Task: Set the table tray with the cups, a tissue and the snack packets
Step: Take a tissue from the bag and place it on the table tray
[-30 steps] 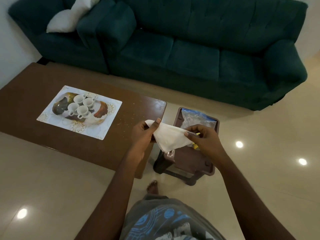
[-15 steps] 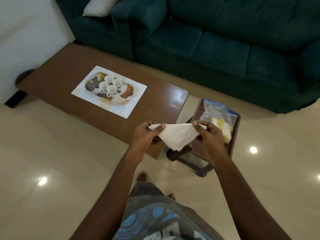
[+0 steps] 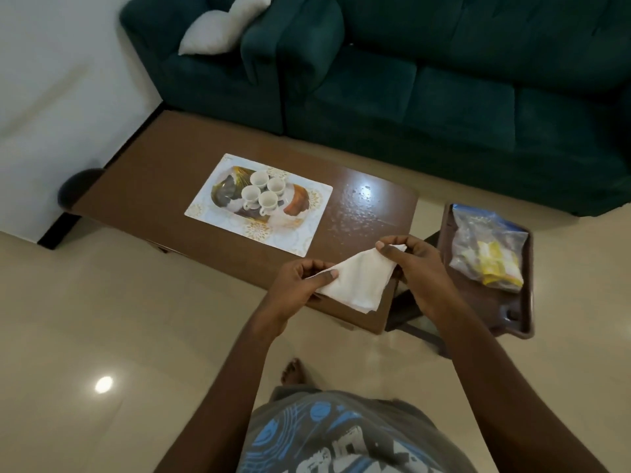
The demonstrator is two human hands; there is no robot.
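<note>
A white tissue, folded into a triangle, hangs between both hands over the near right corner of the brown table. My left hand pinches its left corner and my right hand pinches its upper right corner. Farther back on the table lies the patterned tray, with several white cups clustered on its left half. A clear bag of yellow snack packets rests on a small brown stool to the right of the table.
A dark green sofa with a white cushion runs along the far side of the table. A white wall stands at the left. Glossy cream floor tiles surround the table, and my bare foot shows below the hands.
The view has swung right and closer to the table. Both hands have carried the tissue from beside the stool to over the table's near right corner, and its fold looks tighter.
</note>
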